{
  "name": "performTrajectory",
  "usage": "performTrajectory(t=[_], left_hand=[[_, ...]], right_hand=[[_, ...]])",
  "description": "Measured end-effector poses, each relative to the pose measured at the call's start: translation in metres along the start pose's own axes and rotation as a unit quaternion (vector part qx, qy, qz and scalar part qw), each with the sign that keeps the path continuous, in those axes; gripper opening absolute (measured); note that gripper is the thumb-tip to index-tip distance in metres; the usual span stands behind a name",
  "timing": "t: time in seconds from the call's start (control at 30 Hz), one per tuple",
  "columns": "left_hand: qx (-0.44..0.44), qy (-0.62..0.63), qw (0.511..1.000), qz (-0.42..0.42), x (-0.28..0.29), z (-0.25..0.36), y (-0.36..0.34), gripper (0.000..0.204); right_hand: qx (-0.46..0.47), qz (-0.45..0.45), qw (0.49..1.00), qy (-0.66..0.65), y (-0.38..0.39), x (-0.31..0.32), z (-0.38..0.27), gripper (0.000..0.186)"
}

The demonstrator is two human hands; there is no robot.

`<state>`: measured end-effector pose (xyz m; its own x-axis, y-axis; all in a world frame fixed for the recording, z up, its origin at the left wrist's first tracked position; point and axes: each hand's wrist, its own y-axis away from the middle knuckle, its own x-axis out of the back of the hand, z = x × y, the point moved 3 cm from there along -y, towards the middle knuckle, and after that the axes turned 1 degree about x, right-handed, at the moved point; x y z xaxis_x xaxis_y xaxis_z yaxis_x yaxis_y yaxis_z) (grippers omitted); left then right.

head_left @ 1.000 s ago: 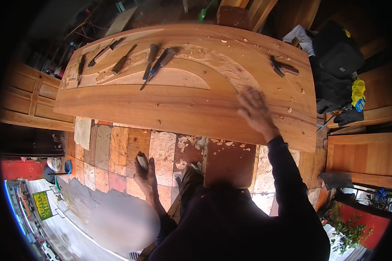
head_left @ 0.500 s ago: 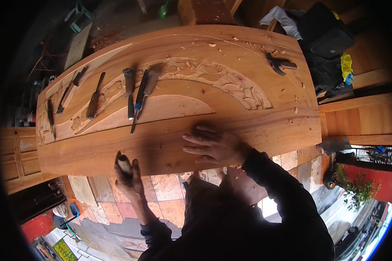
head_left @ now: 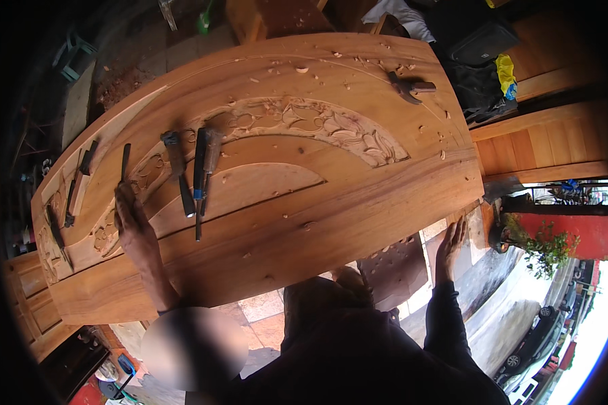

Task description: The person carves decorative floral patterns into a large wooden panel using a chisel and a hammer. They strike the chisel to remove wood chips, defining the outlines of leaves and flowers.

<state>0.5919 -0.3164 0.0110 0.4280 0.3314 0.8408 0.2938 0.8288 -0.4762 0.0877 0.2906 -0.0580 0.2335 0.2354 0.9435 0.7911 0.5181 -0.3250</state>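
A broad wooden panel [head_left: 358, 202] lies in front of me, with an arched band of leaf and scroll carving [head_left: 304, 116] across it. Over its left part reaches my left hand [head_left: 136, 233], fingers closed at a chisel [head_left: 125, 162]; its dark blade sticks out beyond the fingertips and the handle is hidden under them. Past the panel's near right edge, my right hand [head_left: 450, 246] is raised with straight fingers and holds nothing visible. Right of my left hand lie a dark-handled chisel [head_left: 176, 170] and a paired bundle of chisels [head_left: 200, 172].
More carving tools [head_left: 55, 236] lie at the panel's left end. A hammer [head_left: 410, 88] rests at the far right among curled shavings. Beyond that corner sit a black case [head_left: 476, 40] and a yellow bag [head_left: 506, 75]. A potted plant [head_left: 549, 248] stands at right.
My left hand has moved up and left from the near edge to the chisel; the wooden-ended object it held no longer shows. My right hand has lifted off the panel and swung right. The view has shifted.
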Motion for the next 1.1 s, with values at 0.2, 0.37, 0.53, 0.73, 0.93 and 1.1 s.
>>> performTrajectory(t=[0.2,0.37,0.53,0.73,0.93,1.1], left_hand=[[-0.033,-0.083,0.996,0.005,-0.026,-0.003,-0.038,0.057],[0.079,-0.099,0.991,-0.033,-0.002,0.038,-0.029,0.056],[-0.013,0.002,0.995,0.099,0.035,0.113,0.034,0.054],[0.064,0.213,0.974,0.039,0.028,0.211,0.149,0.047],[0.045,0.153,0.986,0.049,0.011,0.237,0.169,0.045],[0.039,0.121,0.992,0.018,0.014,0.247,0.179,0.044]], right_hand=[[-0.152,-0.021,0.922,-0.355,0.044,0.096,-0.123,0.057],[-0.038,-0.017,0.814,-0.579,-0.003,0.186,-0.197,0.077],[0.180,-0.111,0.568,-0.795,-0.069,0.332,-0.248,0.043],[0.328,-0.134,0.391,-0.850,-0.087,0.392,-0.179,0.037],[0.314,-0.113,0.392,-0.857,-0.084,0.385,-0.075,0.033],[0.240,-0.089,0.434,-0.864,-0.072,0.366,0.009,0.031]])
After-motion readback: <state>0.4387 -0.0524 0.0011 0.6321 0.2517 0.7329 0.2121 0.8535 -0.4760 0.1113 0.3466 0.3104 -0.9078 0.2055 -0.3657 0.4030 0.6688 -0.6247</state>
